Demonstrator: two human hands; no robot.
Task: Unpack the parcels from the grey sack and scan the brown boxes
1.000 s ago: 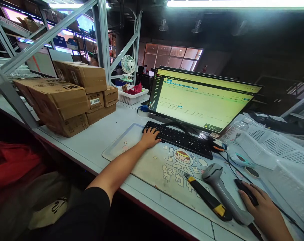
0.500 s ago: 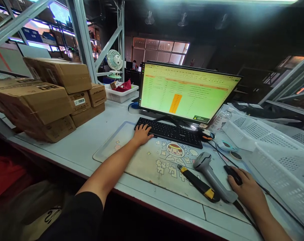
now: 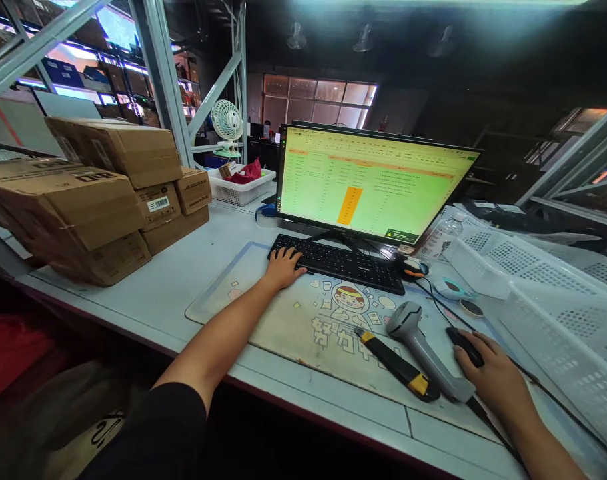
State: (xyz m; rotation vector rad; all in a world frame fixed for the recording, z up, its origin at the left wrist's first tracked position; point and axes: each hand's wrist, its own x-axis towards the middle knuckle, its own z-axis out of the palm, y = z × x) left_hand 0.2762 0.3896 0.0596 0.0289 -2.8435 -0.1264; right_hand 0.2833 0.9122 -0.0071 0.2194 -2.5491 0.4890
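Head camera view, nearest first: at 4 o'clock the right hand (image 3: 493,380) lies cupped over a black computer mouse (image 3: 464,345), fingers draped on its top, the cable running off toward the back. Just beside it at 5 o'clock a grey barcode scanner (image 3: 426,353) lies on its side, and next to that a black-and-yellow utility knife (image 3: 394,365), both on a printed desk mat (image 3: 303,327) with a cartoon figure. At 11 o'clock of the mat the left hand (image 3: 282,268) rests palm down, fingers loosely spread on the left end of a black keyboard (image 3: 348,265). Behind the keyboard at 12 o'clock stands a monitor (image 3: 368,183) showing a yellow-green spreadsheet with an orange column. At 9 o'clock brown cardboard boxes (image 3: 98,193) are stacked on the white worktop (image 3: 183,280) against a grey steel rack (image 3: 158,80). White perforated plastic baskets (image 3: 548,300) lie at 3 o'clock. Farther back at 11 o'clock sits a small white basket with something red in it (image 3: 241,183), and behind it a small white fan (image 3: 227,123).
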